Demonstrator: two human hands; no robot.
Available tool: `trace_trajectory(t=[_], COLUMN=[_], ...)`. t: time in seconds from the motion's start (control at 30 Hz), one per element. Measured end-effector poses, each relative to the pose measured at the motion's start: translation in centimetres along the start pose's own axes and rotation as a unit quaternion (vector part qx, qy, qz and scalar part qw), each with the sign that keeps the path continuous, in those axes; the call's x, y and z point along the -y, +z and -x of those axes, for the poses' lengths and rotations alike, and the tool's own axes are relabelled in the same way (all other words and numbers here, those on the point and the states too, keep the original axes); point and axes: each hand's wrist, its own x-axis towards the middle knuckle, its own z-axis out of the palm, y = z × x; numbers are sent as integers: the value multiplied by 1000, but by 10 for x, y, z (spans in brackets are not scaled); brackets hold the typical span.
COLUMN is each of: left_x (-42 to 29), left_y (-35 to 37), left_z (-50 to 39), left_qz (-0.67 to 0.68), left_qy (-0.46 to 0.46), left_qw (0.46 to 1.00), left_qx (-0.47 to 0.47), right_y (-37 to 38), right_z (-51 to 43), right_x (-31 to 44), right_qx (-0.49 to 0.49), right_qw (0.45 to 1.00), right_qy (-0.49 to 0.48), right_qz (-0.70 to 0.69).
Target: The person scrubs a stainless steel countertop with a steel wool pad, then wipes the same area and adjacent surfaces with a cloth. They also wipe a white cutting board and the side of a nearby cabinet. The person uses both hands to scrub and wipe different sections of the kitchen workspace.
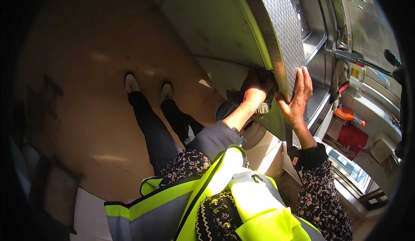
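My left hand (254,90) is at the front of a pale cabinet (227,36), just under the counter's edge. Its fingers are closed around a crumpled greyish cloth (263,108), part of which hangs below the hand; shadow hides the fingertips. My right hand (297,103) lies flat on the textured stainless-steel countertop (280,17). Its fingers are extended across the top and the thumb is near the front edge. Beside the right hand is a steel sink (316,10).
A faucet (347,56) reaches over the sink side. An orange spray bottle (348,115) and a red item (352,139) are farther right. Below my left arm, a round bucket (253,134) stands on the tan floor (97,111). A dark stool-like object (53,195) is at lower left.
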Motion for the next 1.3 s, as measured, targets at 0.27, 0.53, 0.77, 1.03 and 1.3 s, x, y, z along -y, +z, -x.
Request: trace_trajectory(t=[0.27,0.53,0.77,1.03,1.3], left_x=[9,5,11,5,5], left_y=[16,29,19,16,10], left_z=[-14,-25,-14,-35,-24], left_qz=[110,119,85,169,172], left_qy=[125,79,147,169,137], left_qw=[976,972,975,956,970], left_qx=[-141,-186,-144,-171,-105], right_y=[-2,-2,-2,-2,-4], right_z=[0,-1,0,0,0], right_x=[1,2,1,0,-1], right_qx=[1,-10,-13,-18,-14], right_qw=[1000,1000,1000,1000,1000], right_qy=[-2,-12,-11,-12,-9], right_qz=[1,-5,-17,-20,-19])
